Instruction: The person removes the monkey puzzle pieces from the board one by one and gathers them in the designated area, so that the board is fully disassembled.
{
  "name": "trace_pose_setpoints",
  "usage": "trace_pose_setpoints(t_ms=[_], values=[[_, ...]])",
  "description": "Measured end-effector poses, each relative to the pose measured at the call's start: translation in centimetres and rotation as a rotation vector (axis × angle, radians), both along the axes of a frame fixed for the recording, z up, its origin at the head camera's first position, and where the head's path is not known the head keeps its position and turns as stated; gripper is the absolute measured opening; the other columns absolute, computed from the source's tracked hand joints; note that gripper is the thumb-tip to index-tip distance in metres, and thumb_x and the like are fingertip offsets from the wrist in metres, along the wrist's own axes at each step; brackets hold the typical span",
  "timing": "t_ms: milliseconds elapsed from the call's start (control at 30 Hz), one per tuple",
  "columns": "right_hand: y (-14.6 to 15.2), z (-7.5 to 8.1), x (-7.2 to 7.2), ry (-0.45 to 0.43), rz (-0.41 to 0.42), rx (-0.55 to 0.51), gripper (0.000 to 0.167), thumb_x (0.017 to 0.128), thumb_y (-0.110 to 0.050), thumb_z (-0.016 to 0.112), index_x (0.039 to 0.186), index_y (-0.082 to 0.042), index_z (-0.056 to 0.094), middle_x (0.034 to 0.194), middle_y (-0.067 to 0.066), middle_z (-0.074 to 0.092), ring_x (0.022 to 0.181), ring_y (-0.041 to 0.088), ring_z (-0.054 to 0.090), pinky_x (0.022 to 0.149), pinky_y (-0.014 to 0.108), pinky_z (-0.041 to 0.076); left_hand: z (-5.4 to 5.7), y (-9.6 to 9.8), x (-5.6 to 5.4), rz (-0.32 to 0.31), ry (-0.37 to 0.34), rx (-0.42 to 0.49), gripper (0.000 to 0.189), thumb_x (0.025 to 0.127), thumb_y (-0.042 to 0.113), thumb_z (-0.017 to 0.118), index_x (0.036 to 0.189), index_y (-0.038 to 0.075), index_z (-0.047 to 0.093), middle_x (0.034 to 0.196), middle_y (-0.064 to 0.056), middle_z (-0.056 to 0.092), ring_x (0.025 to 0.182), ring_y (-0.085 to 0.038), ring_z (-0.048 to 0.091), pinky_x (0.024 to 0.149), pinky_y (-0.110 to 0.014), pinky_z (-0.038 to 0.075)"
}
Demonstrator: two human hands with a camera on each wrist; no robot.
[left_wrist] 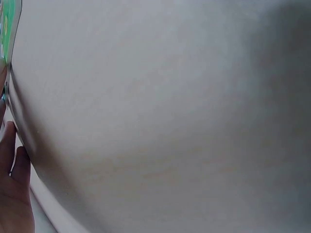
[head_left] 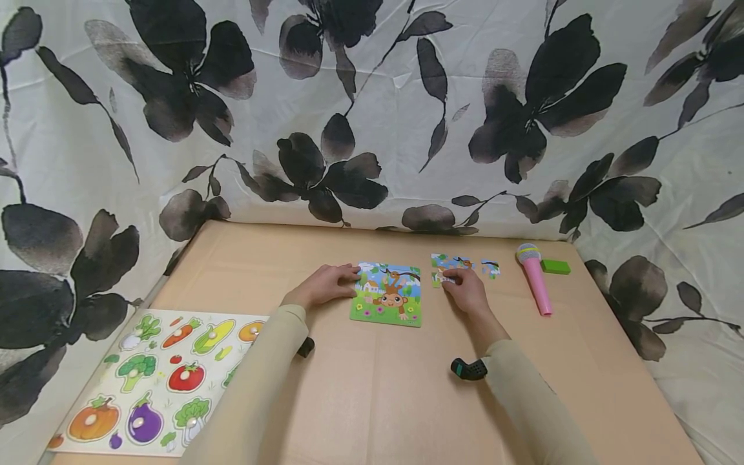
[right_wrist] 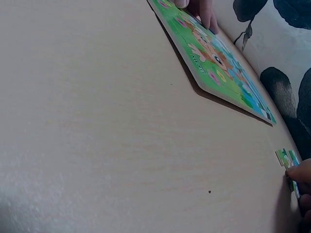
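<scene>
A square monkey puzzle board (head_left: 385, 294) lies near the middle of the table, its picture upward. My left hand (head_left: 327, 286) holds it at the left edge, with fingertips at the upper left; in the right wrist view, fingers (right_wrist: 206, 14) curl over its far edge. Just right of the board, my right hand (head_left: 469, 296) pinches a small puzzle piece (right_wrist: 283, 157) between thumb and fingers. Other puzzle pieces (head_left: 444, 261) with blue and green print lie beside and beyond that hand, partly hidden by it. One piece (head_left: 491, 268) sits apart to the right.
A pink toy microphone (head_left: 536, 281) and a green block (head_left: 555, 267) lie to the right. On the left, a vegetable board (head_left: 161, 342) is partly covered by my left sleeve (head_left: 250, 387). A floral cloth (head_left: 401, 116) hangs behind the table (head_left: 383, 400).
</scene>
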State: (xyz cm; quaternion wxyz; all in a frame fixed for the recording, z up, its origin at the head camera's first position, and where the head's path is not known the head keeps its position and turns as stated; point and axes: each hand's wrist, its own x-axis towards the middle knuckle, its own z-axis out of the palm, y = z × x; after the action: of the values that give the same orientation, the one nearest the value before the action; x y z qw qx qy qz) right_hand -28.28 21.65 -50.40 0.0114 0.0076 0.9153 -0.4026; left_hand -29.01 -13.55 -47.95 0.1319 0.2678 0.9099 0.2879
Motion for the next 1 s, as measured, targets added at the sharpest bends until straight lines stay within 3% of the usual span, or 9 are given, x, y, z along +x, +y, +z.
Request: trace_pose_setpoints(t_ms=[167,367,633,767,1000], values=[[-0.1,0.1,-0.1,-0.002,-0.008,-0.016,0.028,0.095,-0.013,0.061,0.119,-0.001,0.067,0.114,0.018,0.06,0.098,0.031,0.055,0.086,0.044,0.046,-0.2,-0.1,-0.1,-0.001,0.0,-0.002,0.049,0.091,0.026,0.07,0.135,0.006,0.06,0.15,-0.005,0.045,0.144,-0.024,0.03,0.118,-0.046,0.022],[-1.3,1.4,-0.1,-0.022,-0.005,-0.075,0.031,0.098,-0.018,0.058,0.124,-0.003,0.065,0.118,0.018,0.064,0.106,0.033,0.058,0.089,0.045,0.048,-0.4,-0.2,-0.3,0.005,0.001,-0.019,0.049,0.091,0.028,0.07,0.135,0.008,0.06,0.149,-0.003,0.046,0.144,-0.022,0.03,0.118,-0.045,0.022],[-5.1,3.4,0.7,-0.095,0.148,-0.202,0.035,0.1,-0.019,0.056,0.131,-0.004,0.06,0.131,0.014,0.055,0.114,0.031,0.054,0.089,0.042,0.048,-0.4,-0.1,-0.4,0.008,-0.011,-0.019,0.049,0.091,0.029,0.07,0.135,0.009,0.06,0.15,-0.001,0.045,0.145,-0.021,0.03,0.118,-0.045,0.021],[-7.1,3.3,1.1,-0.135,0.208,-0.233,0.034,0.1,-0.019,0.057,0.131,-0.005,0.06,0.13,0.012,0.057,0.114,0.03,0.056,0.091,0.041,0.049,-0.4,-0.1,-0.4,0.008,-0.01,-0.02,0.049,0.092,0.029,0.07,0.135,0.009,0.06,0.15,-0.002,0.045,0.145,-0.021,0.029,0.118,-0.045,0.021],[-8.5,2.2,1.1,-0.148,0.229,-0.209,0.032,0.098,-0.02,0.061,0.126,-0.007,0.064,0.119,0.008,0.064,0.102,0.024,0.063,0.083,0.038,0.052,-0.3,-0.2,-0.3,-0.001,0.001,-0.012,0.049,0.092,0.027,0.07,0.135,0.007,0.06,0.15,-0.004,0.045,0.144,-0.024,0.03,0.118,-0.046,0.022]])
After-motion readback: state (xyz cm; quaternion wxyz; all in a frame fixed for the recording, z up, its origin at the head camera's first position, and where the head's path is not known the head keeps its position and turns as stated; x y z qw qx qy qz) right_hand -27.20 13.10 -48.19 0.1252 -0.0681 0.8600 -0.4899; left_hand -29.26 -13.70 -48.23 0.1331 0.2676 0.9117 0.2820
